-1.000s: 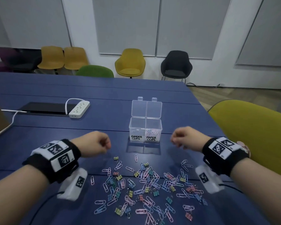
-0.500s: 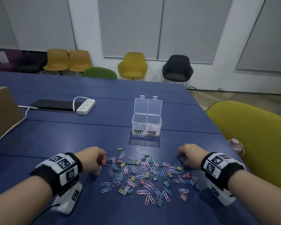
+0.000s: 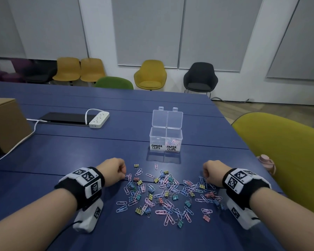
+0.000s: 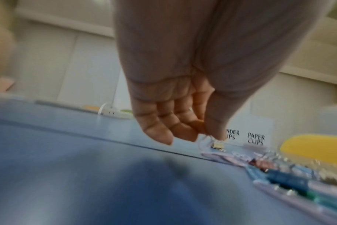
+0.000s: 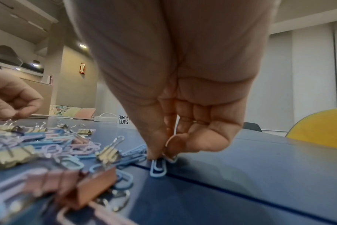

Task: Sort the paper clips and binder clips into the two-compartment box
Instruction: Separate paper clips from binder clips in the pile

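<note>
Blue clip [image 5: 158, 168] flat on the counter [image 5: 260, 175], under our right hand [image 5: 183, 106], thumb and forefinger pinched on its end. Left hand [image 3: 113, 172] pinches a pink clip [image 3: 128, 176] at the pile's [image 3: 169, 192] edge. Lift straight up, then carry both to the box [image 3: 166, 140] ahead, PAPER CLIPS side.

I sit in an office meeting room: a long dark-blue conference table [image 3: 116, 145] with a white power strip [image 3: 99, 120], mustard-yellow [image 3: 150, 76] and black [image 3: 199, 78] shell chairs along a white wall, and grey acoustic panels [image 3: 147, 29] above them.
</note>
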The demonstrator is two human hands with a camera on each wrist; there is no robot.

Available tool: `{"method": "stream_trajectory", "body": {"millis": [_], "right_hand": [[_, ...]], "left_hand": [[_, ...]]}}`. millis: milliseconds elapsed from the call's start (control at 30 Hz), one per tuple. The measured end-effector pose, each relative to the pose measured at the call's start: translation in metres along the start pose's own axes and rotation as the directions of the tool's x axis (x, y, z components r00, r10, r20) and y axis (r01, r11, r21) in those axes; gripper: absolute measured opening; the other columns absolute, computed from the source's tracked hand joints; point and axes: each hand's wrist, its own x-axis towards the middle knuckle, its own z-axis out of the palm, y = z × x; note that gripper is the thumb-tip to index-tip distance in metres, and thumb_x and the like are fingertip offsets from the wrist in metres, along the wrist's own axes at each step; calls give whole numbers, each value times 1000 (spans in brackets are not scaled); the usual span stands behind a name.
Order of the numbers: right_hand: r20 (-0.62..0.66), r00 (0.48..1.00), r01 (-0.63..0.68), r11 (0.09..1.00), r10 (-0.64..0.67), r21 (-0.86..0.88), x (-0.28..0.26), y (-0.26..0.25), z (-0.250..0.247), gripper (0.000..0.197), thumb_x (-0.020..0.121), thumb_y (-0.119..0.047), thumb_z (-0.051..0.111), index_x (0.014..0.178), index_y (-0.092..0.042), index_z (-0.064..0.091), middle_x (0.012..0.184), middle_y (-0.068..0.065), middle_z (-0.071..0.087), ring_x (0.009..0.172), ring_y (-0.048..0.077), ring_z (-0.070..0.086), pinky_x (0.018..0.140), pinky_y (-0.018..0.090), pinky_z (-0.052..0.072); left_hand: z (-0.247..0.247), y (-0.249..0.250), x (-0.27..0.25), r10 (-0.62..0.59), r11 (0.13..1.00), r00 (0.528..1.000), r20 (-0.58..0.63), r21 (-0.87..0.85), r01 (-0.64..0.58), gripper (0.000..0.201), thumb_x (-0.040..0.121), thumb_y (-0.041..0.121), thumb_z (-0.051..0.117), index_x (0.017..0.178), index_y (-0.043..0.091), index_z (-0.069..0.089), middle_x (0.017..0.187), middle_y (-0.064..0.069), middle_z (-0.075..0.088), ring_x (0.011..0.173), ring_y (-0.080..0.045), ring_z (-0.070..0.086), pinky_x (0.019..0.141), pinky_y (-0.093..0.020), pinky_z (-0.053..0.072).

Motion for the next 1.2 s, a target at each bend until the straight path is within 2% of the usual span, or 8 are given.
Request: {"method": "stream_trajectory", "body": {"millis": [200,333,433,667,867,1000,1100,1200], "right_hand": [[16,1000,-27,998,27,48,-1,1,-3,28,83,-12,62,63,-23,47,81,-3,57,81,18,54,70,23,40],[52,997,-63,992,58,106,-2,3,-6,20,82,-18,66,67,-21,53,85,1,62,81,19,59,66,25,44],[64,994,-95,982,86,166,-1,0,-11,22,82,-31,66,79,-11,58,87,9,67,82,28,68,63,32,55],[46,995,-94,992,90,82,6,-30,-9,19,76,-18,69,72,-12,51,83,8,61,76,25,58,63,26,46],[51,999,-8,998,5,62,6,-37,-6,6,80,-14,63,79,-13,57,92,10,65,80,25,57,70,29,48],[55,997,48,977,-60,207,1,-28,-9,9,80,-12,64,75,-18,61,86,4,68,76,17,63,65,24,50],[48,993,53,785,-104,617,-6,-13,-12,14,82,-3,61,73,-14,61,67,4,62,49,9,56,46,19,45],[66,989,-29,267,-130,963,-19,-2,-15,15,87,7,55,78,-4,59,59,10,53,47,14,55,49,23,49]], "left_hand": [[7,8,20,-154,982,987,-45,-120,148,16,81,18,70,78,21,55,83,1,60,86,-21,61,85,-29,51],[5,19,25,-203,979,978,45,-14,203,35,80,36,69,62,18,45,64,-1,49,61,-20,46,59,-26,39],[2,32,23,-237,965,969,62,130,228,41,76,42,74,61,16,46,58,0,47,64,-20,49,58,-27,39],[1,50,24,-240,939,968,80,272,210,13,81,19,68,79,13,57,75,-2,56,78,-21,56,76,-26,52],[0,47,20,-222,966,967,123,162,201,7,84,11,62,92,12,63,88,-7,59,78,-23,55,71,-27,51],[-6,35,14,-209,944,970,122,-234,232,12,85,3,56,80,12,62,70,-5,60,65,-21,56,54,-23,48],[-9,32,10,-220,561,964,148,-790,249,19,90,-8,47,79,5,57,54,-4,53,56,-17,51,51,-25,51],[-15,32,9,-167,-36,952,257,-966,255,16,95,-3,42,84,0,53,68,-8,46,61,-17,48,44,-21,53]]}}
